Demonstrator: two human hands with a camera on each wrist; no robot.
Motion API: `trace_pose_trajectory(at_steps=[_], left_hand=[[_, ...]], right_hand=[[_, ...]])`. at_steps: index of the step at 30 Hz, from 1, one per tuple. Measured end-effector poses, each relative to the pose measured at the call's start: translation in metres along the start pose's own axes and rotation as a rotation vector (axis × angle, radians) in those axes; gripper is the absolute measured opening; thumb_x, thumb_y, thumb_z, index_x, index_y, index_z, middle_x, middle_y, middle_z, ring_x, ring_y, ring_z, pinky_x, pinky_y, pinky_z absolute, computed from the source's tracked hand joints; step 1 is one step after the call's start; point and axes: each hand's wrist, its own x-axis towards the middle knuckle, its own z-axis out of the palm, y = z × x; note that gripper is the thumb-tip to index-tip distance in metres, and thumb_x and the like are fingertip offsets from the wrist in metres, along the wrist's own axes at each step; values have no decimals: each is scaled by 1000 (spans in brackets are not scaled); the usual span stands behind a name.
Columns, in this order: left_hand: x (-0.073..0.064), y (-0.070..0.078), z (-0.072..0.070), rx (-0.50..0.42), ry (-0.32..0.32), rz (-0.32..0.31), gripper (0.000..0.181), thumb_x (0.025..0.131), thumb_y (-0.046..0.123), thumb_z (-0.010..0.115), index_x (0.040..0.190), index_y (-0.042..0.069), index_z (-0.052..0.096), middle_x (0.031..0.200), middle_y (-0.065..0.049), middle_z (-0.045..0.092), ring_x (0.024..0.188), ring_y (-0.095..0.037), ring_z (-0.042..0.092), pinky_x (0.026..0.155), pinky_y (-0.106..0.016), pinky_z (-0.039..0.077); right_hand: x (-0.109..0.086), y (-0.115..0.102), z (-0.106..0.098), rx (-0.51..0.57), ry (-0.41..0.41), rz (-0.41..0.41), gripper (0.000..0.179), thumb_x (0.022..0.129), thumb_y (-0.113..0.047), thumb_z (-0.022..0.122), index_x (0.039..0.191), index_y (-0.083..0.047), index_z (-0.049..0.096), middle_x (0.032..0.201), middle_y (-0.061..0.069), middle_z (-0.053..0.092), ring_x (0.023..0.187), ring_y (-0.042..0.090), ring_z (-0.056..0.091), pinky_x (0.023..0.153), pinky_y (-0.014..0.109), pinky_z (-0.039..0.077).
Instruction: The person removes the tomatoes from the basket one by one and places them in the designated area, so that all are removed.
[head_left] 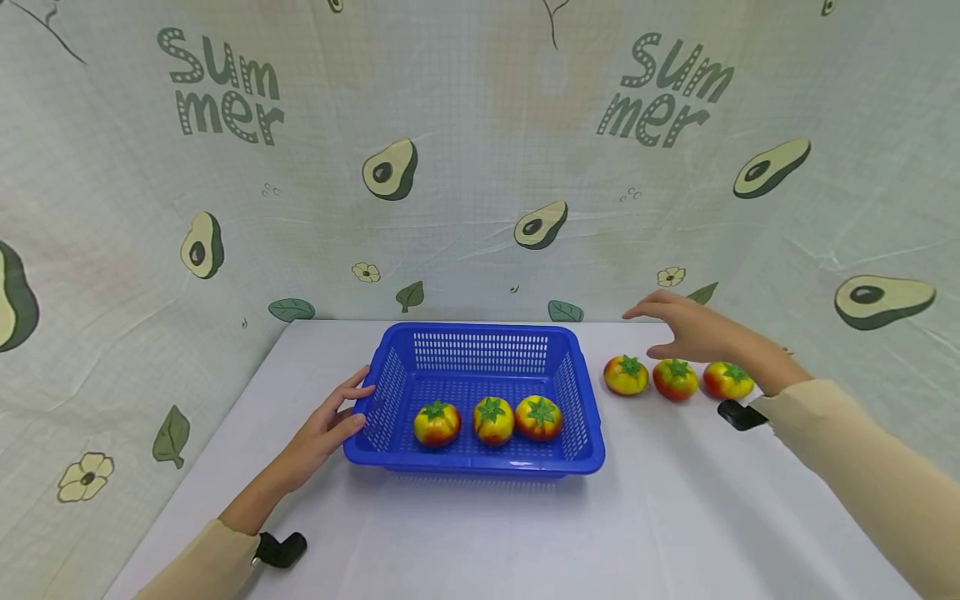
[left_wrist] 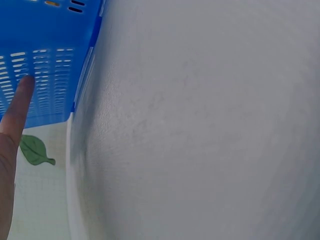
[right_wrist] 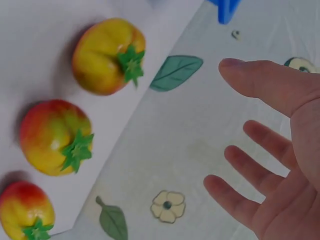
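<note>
My left hand (head_left: 318, 433) touches the left side of a blue plastic basket (head_left: 480, 463), its fingers near the rim. In the left wrist view one straight finger (left_wrist: 18, 107) lies against the slotted basket wall. Inside the basket a red-and-yellow tomato (head_left: 437, 423) with a green star-shaped top sits left of two more. My right hand (head_left: 701, 329) hovers above the table, fingers spread and holding nothing. Below it are three similar tomatoes in a row: the left one (head_left: 626, 375), the middle one (head_left: 675, 380) and the right one (head_left: 727, 381).
A white table (head_left: 465, 533) carries the basket and the loose tomatoes. Behind it hangs a pale cloth (head_left: 465, 100) printed with avocados, leaves and lettering. Black wrist devices show at the left cuff (head_left: 281, 550) and the right cuff (head_left: 741, 414).
</note>
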Motion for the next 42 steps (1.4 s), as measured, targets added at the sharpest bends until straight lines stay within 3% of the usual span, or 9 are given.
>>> trace_pose_trajectory(at_steps=[12,22,28,38,42], left_hand=[[0,-1,-1,5,-2,6,45,112,22,54,155,14,48,179,-7,13,155,-57,25,110,-36,51],[0,0,0,8,5,9,45,111,23,55,155,15,48,179,-5,14,156,-56,24,111,-50,48],[1,-3,0,16,9,10,44,111,23,55,154,14,49,179,-6,14,156,-57,24,111,-52,47],[0,-3,0,33,10,15,44,111,23,55,154,14,49,179,-6,15,158,-54,22,112,-32,48],[1,-3,0,33,9,12,44,111,23,54,154,15,49,179,-6,15,157,-54,23,112,-35,49]], right_hand=[[40,-68,-1,0,-1,-99,59,87,-8,88,142,-11,66,142,21,60,131,42,58,104,60,55],[68,-113,16,73,-59,-187,59,90,-15,85,145,-12,64,144,18,59,133,38,57,109,58,52],[82,-137,30,131,-94,-227,60,91,-16,84,147,-12,62,146,17,58,133,37,57,109,57,52],[102,-169,57,224,-178,-250,64,94,-24,82,152,-16,57,156,14,54,146,36,47,117,58,44],[111,-176,71,275,-217,-252,64,95,-24,82,154,-17,56,158,10,53,148,35,45,119,55,43]])
